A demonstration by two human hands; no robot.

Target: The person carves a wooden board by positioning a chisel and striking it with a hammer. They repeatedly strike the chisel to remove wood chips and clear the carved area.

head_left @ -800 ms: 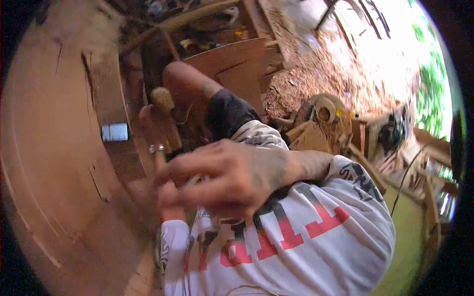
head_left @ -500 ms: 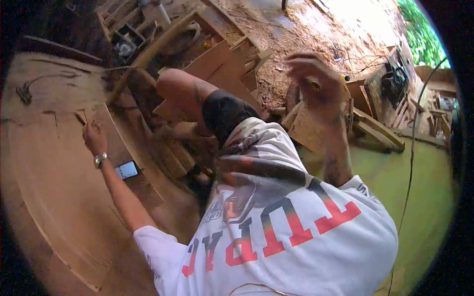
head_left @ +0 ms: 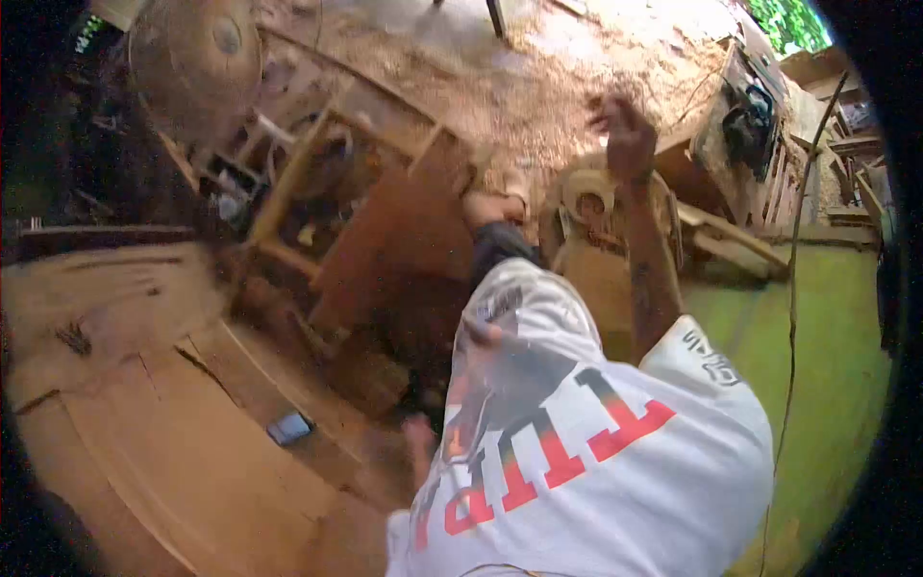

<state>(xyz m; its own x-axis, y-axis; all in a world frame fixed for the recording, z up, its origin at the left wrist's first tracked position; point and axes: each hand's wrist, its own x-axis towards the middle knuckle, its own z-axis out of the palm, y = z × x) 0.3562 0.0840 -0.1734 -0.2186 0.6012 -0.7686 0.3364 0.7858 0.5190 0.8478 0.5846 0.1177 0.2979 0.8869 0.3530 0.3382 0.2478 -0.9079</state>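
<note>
My right hand (head_left: pixel 625 135) is raised over the wood shavings on the ground. Its fingers are spread, with nothing visible in them. Low beside the white shirt (head_left: pixel 596 481) is my left hand (head_left: pixel 419 438), small and smeared by motion; its fingers and anything in them cannot be made out. A phone (head_left: pixel 290 429) lies on the wooden board (head_left: pixel 192 462) at the left, apart from both hands.
An open wooden frame (head_left: pixel 288 207) and a reddish-brown panel (head_left: pixel 394 240) stand ahead. A round dusty object (head_left: pixel 197 62) is at the upper left. Wood pieces (head_left: pixel 731 240) and a dark bag-like item (head_left: pixel 750 135) are at the right, above a green surface (head_left: pixel 827 356).
My left hand has left the board and come in close to the shirt. My right hand stays raised, a little higher. The view has shifted, bringing the round object in at the upper left.
</note>
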